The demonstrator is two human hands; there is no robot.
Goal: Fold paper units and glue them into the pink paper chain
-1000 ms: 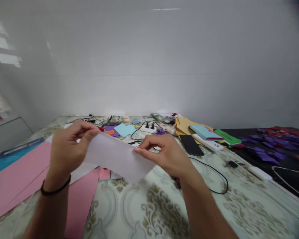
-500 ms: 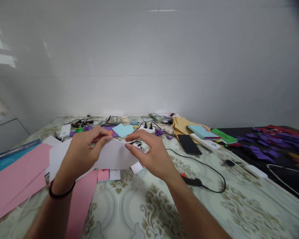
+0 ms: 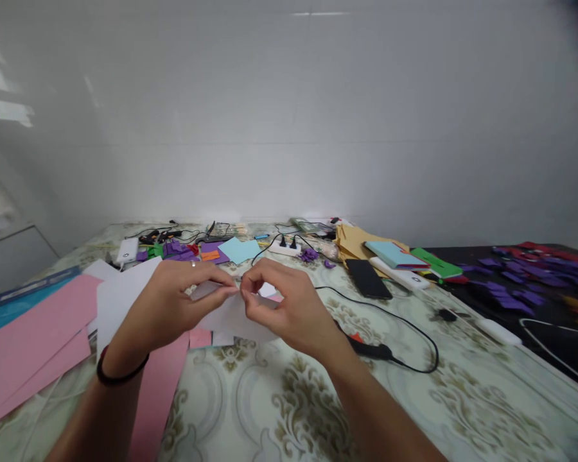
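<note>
Two hands meet above a desk [image 3: 250,410] with a pale, scroll-patterned top. The left hand [image 3: 176,298], with a dark band at its wrist, pinches a white sheet [image 3: 225,316] near its upper edge between thumb and fingers. The right hand [image 3: 289,305] pinches the same edge just beside it, the fingertips of both hands nearly touching. The white sheet hangs below them, toward the middle of the desk; the fingers hide much of the edge, and whether it is creased there cannot be told with certainty.

To the left lie pink sheets [image 3: 33,346], overlapping one another, with a blue packet [image 3: 22,308] beyond them and white paper [image 3: 122,292] beside them. Behind the hands are light-blue paper [image 3: 239,249] and a white power strip [image 3: 285,249] with two black plugs. To the right lie a black phone [image 3: 368,280] and, near the right forearm, a black corded tool [image 3: 374,350], partly hidden. At far right, purple pieces [image 3: 513,297] are scattered on a dark surface [image 3: 566,346].
</note>
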